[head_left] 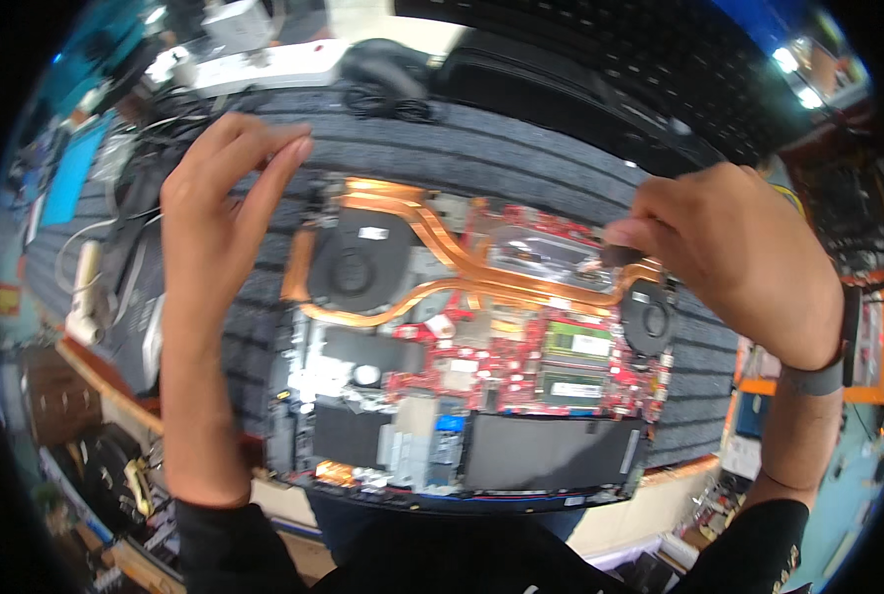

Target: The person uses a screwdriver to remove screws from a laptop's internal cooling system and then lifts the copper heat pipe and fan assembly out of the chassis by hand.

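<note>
An opened laptop (452,396) lies in front of me with its red circuit board, copper heat pipes (462,267) and two black fans (358,259) exposed. Above its far left corner, my left hand (219,198) is raised in a pinch of thumb and forefinger; whatever may be between the tips is too small to make out. My right hand (739,243) is curled closed over the far right corner, near the smaller fan (648,315). A dark, blurred piece (620,255) shows at its fingertips, its kind unclear. Two green memory modules (575,361) and a black battery (551,450) sit in the laptop.
The laptop rests on a grey ribbed mat (521,129). Beyond it stand a white power strip (263,69), a black mouse (387,74) and a black keyboard (600,30). Cables and a white plug (87,292) lie to the left. An orange frame (863,394) is at the right.
</note>
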Motion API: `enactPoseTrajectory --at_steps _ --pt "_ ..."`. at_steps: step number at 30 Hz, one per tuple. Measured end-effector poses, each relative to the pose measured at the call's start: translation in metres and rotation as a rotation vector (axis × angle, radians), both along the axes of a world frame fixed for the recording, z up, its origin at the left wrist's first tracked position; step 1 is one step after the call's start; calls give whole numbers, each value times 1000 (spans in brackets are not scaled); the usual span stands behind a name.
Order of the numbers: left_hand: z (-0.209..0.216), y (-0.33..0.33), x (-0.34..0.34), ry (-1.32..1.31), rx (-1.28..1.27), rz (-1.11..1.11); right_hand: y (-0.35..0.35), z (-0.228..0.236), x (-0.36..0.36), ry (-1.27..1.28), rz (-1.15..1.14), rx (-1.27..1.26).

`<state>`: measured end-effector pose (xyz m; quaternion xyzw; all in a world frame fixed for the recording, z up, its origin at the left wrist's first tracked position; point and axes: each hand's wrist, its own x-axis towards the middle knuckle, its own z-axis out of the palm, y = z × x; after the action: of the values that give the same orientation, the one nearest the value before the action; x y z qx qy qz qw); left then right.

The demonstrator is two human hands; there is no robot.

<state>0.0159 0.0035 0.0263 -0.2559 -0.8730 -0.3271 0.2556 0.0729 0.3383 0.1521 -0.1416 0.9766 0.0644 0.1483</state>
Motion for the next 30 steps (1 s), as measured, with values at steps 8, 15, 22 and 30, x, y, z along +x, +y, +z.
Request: enactPoseTrajectory --at_steps 8,15,22,30 --pt "-13 -42 -19 -108 -131 288 -5 -1 4 111 143 -167" --pt "-26 -56 -29 -128 -343 362 5 -5 -1 0 314 -436" --pt "-35 -51 -27 -213 -510 384 -4 3 2 51 215 -188" --pt "-31 -58 -28 -255 -399 320 7 3 7 11 141 -125"
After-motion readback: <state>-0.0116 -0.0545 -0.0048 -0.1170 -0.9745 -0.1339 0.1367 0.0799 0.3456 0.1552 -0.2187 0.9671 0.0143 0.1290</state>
